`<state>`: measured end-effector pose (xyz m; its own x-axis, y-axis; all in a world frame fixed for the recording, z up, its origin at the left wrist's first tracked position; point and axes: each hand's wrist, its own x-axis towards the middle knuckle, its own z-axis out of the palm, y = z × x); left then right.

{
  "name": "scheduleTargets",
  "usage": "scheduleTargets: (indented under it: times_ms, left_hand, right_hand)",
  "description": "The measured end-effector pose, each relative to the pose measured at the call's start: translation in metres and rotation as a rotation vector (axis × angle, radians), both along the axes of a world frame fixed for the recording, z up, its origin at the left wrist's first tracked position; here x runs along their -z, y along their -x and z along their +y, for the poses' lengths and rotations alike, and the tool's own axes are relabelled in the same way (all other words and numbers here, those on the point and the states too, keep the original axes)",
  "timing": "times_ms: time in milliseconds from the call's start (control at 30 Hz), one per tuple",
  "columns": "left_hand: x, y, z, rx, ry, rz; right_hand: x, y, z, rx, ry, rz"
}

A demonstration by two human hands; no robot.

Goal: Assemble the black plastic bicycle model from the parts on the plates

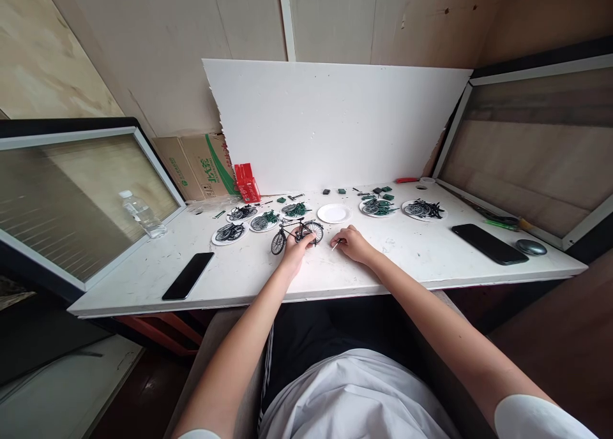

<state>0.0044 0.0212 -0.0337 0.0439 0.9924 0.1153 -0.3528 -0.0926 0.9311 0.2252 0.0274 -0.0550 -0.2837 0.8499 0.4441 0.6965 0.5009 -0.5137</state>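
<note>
A small black model bicycle [278, 241] is gripped near its rear wheel by my left hand [297, 251], held upright just above the white table [268, 282]. To its right, my right hand [354, 242] rests close to the tabletop with fingers pinched on a thin, light-coloured stick-like piece [334, 245]. What exactly this piece is cannot be made out. A bare white paper plate [334, 214] lies behind and between my hands. Beyond the bicycle are plates of green parts [264, 221] and black parts [230, 233].
Plates with dark parts [424, 210] and green parts [377, 207] stand at the back right. Phones lie left [188, 276] and right [488, 244], the right one beside a mouse [530, 247]. A water bottle [143, 215], red box [246, 182], carton [196, 168] and upright white board [335, 126] edge the table.
</note>
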Motion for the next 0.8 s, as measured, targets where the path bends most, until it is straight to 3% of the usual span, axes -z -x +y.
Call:
scheduleTargets:
  times_ms: [200,533,800]
  left_hand:
    - [-0.001,0.001,-0.001,0.009,0.012,0.008]
    - [-0.006,0.001,-0.006,0.114,-0.002,-0.044]
    - [-0.010,0.002,-0.010,0.192,-0.032,-0.073]
  right_hand:
    - [-0.001,0.001,-0.001,-0.013,-0.028,0.002]
    - [-0.006,0.005,-0.005,-0.040,-0.137,-0.178]
    - [0.001,0.004,-0.002,0.014,-0.081,0.048]
